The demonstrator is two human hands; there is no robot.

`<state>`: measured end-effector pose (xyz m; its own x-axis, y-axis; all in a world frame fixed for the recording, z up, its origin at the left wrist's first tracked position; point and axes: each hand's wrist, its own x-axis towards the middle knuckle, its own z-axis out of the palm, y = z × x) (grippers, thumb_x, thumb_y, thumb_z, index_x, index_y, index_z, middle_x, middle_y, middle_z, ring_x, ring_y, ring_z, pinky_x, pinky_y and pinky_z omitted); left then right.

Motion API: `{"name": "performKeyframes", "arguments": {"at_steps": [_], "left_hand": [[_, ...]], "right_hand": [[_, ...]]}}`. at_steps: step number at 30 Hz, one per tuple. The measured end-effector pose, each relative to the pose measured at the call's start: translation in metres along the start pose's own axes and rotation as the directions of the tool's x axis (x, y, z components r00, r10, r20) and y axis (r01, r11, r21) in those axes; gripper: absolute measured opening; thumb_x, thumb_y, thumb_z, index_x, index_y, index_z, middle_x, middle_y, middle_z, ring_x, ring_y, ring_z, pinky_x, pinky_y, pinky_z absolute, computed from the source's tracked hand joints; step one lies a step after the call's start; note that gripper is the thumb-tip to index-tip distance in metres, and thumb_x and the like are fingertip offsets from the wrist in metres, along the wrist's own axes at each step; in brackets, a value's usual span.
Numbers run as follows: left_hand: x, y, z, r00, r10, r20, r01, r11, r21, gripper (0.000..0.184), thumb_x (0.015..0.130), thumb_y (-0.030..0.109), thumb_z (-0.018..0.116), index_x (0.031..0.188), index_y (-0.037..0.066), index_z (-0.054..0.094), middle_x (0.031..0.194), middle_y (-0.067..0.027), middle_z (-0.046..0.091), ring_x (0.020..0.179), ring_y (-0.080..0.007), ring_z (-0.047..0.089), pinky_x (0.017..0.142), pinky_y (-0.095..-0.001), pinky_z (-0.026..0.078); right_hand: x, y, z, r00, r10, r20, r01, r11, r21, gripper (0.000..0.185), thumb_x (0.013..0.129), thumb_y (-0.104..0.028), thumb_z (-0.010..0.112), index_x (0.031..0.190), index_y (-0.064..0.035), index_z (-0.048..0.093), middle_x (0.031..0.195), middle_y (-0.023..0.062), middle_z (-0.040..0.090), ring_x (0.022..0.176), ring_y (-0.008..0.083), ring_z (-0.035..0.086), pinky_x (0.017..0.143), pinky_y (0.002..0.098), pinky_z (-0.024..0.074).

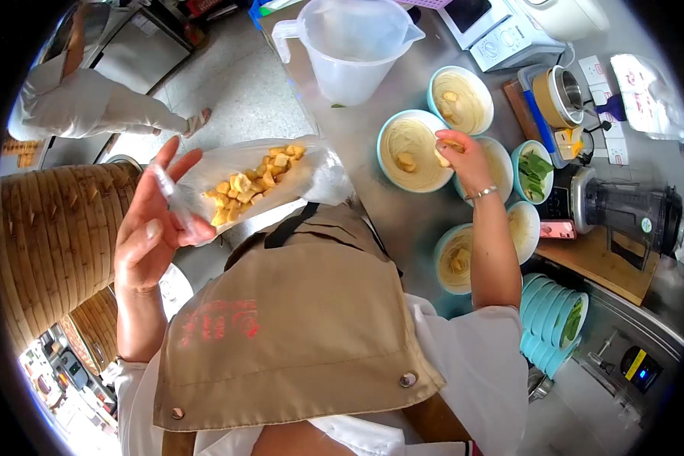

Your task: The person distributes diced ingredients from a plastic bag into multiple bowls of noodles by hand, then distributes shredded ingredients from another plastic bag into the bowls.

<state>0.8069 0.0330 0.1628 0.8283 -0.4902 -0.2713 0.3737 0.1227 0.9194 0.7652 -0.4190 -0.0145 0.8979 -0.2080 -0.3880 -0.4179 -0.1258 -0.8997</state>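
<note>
My left hand grips a clear plastic bag by its gathered edge, two fingers raised. Golden-yellow chunks fill part of the bag, which lies tilted before my apron. My right hand pinches a pale yellow chunk at the rim of a turquoise bowl. That bowl contains beige creamy paste with a few chunks on top. Behind it, another bowl of paste also has chunks. Nearer me, a third bowl has chunks too. My right hand and forearm partly cover other bowls.
A translucent measuring jug stands at the table's back left. On the right are a bowl of green leaves, a blender, a phone and stacked bowls. Bamboo steamers rise at left; another person stands beyond.
</note>
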Motion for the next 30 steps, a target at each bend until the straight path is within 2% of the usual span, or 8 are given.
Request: {"name": "performKeyframes", "arguments": {"at_steps": [6,7,11,18,19,21,25,30], "left_hand": [[-0.022,-0.007,0.006,0.987,-0.002,0.163,0.010,0.999,-0.048,0.088,0.075,0.019,0.062,0.147,0.006,0.011,0.149,-0.0211,0.013,0.089,-0.0299,0.065,0.078,-0.0316,0.054],[-0.026,-0.002,0.012,0.992,-0.083,0.090,0.077,0.995,0.068,0.106,0.066,0.036,0.069,0.147,0.007,0.008,0.148,-0.0213,0.016,0.085,-0.0274,0.065,0.075,-0.0337,0.056],[-0.054,-0.005,0.000,0.977,-0.037,0.210,0.040,0.999,-0.011,0.100,0.069,0.028,0.067,0.147,0.007,0.009,0.148,-0.0208,0.016,0.087,-0.0276,0.065,0.077,-0.0334,0.054],[-0.089,-0.030,-0.027,0.912,-0.003,0.411,0.056,0.991,-0.118,0.085,0.077,0.014,0.061,0.147,0.007,0.013,0.148,-0.0183,0.018,0.089,-0.0278,0.064,0.079,-0.0306,0.051],[-0.092,-0.032,-0.026,0.934,-0.066,0.351,0.088,0.995,-0.046,0.092,0.073,0.022,0.064,0.147,0.007,0.011,0.148,-0.0201,0.018,0.088,-0.0274,0.065,0.079,-0.0322,0.053],[-0.095,-0.039,-0.028,0.944,-0.127,0.305,0.120,0.992,0.039,0.097,0.071,0.031,0.067,0.147,0.007,0.010,0.147,-0.0228,0.021,0.087,-0.0249,0.065,0.078,-0.0334,0.055],[-0.081,-0.081,-0.069,0.914,-0.259,0.313,0.187,0.952,0.240,0.033,0.091,0.013,0.053,0.120,-0.003,0.053,0.083,-0.0095,0.063,0.072,-0.0154,0.061,0.070,-0.0276,0.051],[-0.102,-0.132,-0.068,0.932,-0.049,0.360,-0.207,0.744,0.635,0.013,0.089,0.005,0.053,0.084,0.003,0.065,0.098,-0.0084,0.057,0.092,-0.0150,0.053,0.084,-0.0294,0.043]], "right_hand": [[-0.071,-0.074,0.149,0.842,-0.421,0.337,0.354,0.903,0.242,0.026,0.083,0.001,0.060,0.108,-0.0032,0.059,0.104,0.0031,0.058,0.095,0.0128,0.058,0.080,0.0257,0.0480],[-0.073,-0.073,0.177,0.775,-0.519,0.361,0.519,0.848,0.105,0.029,0.082,-0.001,0.062,0.110,-0.0029,0.057,0.109,0.0059,0.057,0.098,0.0167,0.058,0.081,0.0276,0.0483],[-0.085,-0.044,0.241,0.559,-0.749,0.357,0.814,0.413,-0.408,0.035,0.077,-0.011,0.067,0.110,-0.0042,0.057,0.114,0.0150,0.053,0.099,0.0331,0.056,0.085,0.0380,0.0467],[-0.168,-0.002,0.208,0.825,-0.565,-0.015,0.299,0.458,-0.837,0.050,0.075,-0.014,0.066,0.121,-0.0110,0.050,0.095,0.0134,0.058,0.088,0.0329,0.056,0.075,0.0417,0.0468],[-0.169,0.034,0.205,0.982,-0.182,-0.056,0.102,0.753,-0.650,0.051,0.075,-0.007,0.062,0.123,-0.0104,0.046,0.088,0.0117,0.061,0.080,0.0279,0.060,0.068,0.0377,0.0482],[-0.191,0.067,0.205,0.997,-0.014,-0.074,0.004,0.989,-0.145,0.048,0.077,-0.005,0.060,0.122,-0.0094,0.046,0.089,0.0108,0.062,0.078,0.0224,0.062,0.067,0.0341,0.0485],[-0.256,0.054,0.205,0.976,-0.100,-0.192,0.175,0.887,0.427,0.041,0.080,-0.003,0.056,0.119,-0.0069,0.046,0.089,0.0063,0.063,0.077,0.0119,0.061,0.067,0.0271,0.0483],[-0.322,0.044,0.236,0.951,-0.293,-0.097,0.279,0.951,-0.132,0.038,0.082,-0.003,0.053,0.119,-0.0095,0.049,0.092,0.0089,0.062,0.078,0.0217,0.062,0.071,0.0344,0.0492]]}}
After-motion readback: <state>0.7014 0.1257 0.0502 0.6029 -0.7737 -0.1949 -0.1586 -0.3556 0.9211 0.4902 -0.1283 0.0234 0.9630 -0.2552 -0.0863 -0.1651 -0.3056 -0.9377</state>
